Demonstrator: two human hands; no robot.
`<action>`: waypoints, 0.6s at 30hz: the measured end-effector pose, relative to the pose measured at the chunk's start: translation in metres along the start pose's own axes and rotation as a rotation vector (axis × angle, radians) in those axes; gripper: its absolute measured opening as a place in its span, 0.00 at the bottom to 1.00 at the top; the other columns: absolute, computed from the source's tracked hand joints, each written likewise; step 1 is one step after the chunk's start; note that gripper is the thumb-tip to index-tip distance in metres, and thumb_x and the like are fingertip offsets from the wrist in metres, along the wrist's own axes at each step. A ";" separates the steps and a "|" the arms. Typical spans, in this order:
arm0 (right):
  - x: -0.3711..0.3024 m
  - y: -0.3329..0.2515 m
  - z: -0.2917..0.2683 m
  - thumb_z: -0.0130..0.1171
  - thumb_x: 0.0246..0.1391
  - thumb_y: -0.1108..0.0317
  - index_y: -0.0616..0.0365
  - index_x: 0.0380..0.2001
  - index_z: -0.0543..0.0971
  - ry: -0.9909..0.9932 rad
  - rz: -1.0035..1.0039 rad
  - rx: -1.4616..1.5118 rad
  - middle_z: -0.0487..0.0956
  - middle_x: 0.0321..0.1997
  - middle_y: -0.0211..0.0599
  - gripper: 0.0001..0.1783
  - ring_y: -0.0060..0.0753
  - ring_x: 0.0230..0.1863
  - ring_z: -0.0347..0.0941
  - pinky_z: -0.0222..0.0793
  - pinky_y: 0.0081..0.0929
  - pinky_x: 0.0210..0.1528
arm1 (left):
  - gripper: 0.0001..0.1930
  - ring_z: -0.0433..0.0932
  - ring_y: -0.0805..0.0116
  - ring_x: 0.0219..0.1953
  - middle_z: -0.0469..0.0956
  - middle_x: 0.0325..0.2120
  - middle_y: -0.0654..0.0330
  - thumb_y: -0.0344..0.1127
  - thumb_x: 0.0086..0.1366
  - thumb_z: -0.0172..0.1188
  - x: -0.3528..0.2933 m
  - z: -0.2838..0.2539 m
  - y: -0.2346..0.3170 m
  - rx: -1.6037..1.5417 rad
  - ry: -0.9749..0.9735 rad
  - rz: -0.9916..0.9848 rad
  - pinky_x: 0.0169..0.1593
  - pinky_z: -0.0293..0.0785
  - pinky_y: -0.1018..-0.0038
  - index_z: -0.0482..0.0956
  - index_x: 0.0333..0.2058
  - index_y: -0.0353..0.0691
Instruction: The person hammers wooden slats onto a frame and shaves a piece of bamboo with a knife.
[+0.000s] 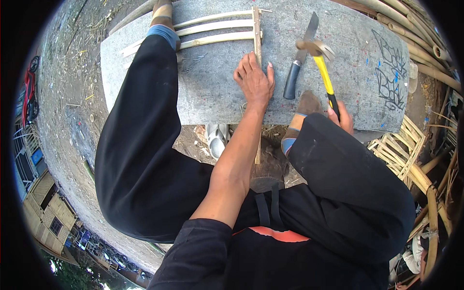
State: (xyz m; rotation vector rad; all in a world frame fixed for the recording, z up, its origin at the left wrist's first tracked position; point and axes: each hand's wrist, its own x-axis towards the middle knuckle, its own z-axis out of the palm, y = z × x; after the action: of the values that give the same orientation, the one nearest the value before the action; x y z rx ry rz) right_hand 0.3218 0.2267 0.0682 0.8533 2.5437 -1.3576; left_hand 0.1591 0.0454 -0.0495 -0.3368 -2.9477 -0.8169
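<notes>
Hammer [325, 75], claw type, yellow & blk handle, in R hand [341, 117]. R hand closed round blk end of handle, fingers partly hidden behind R knee. Hammer head in line w/ knife [291, 80] (dark handle, broad blade) on desk [217, 99]; contact betw. the two: can't tell.

L hand [254, 82] palm down over narrow wood strip [257, 34]. Fingers bent, to L of strip; thumb apart, on R side. Underside of hand hidden, so can't tell if it pinches strip or only presses. Strip runs lengthwise under hand, far end on desk, near end out past front edge, above log [268, 181].

Three pale slats [217, 30] approx. parallel, R ends meeting strip's far part, L ends passing behind L leg. L foot [162, 14] up on far L side, by slats. Loose nails [195, 60] in small heap on desk, just below slats. R foot [309, 102] at front edge, near knife handle.

Grey shoe [217, 140] below desk. Blk scrawl [390, 72] on desk's R end. Bamboo poles [425, 48] stacked beyond; bamboo lattice [403, 150] lower R.
</notes>
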 end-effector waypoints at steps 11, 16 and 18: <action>0.093 -0.055 0.011 0.51 0.66 0.56 0.55 0.49 0.71 -0.215 -0.291 -0.280 0.73 0.21 0.52 0.16 0.62 0.27 0.73 0.64 0.47 0.28 | 0.31 0.60 0.56 0.61 0.65 0.56 0.52 0.46 0.62 0.59 0.000 0.001 0.000 0.077 0.008 0.025 0.63 0.51 0.56 0.63 0.59 0.35; 0.097 -0.054 0.012 0.49 0.67 0.55 0.54 0.49 0.71 -0.212 -0.277 -0.295 0.72 0.19 0.51 0.16 0.61 0.25 0.73 0.64 0.47 0.27 | 0.30 0.60 0.53 0.60 0.64 0.56 0.50 0.42 0.63 0.58 0.000 0.002 -0.001 0.033 0.020 0.032 0.62 0.50 0.54 0.61 0.59 0.36; 0.095 -0.049 0.009 0.49 0.67 0.55 0.54 0.48 0.71 -0.209 -0.240 -0.288 0.72 0.19 0.51 0.16 0.61 0.25 0.73 0.64 0.47 0.27 | 0.30 0.60 0.53 0.60 0.64 0.56 0.50 0.42 0.63 0.58 -0.001 0.002 -0.001 0.029 0.024 0.038 0.61 0.50 0.54 0.61 0.59 0.35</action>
State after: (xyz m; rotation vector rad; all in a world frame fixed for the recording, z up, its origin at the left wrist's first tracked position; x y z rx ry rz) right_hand 0.2152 0.2384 0.0630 0.3466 2.6451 -1.0315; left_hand 0.1596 0.0452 -0.0519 -0.3779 -2.9186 -0.7677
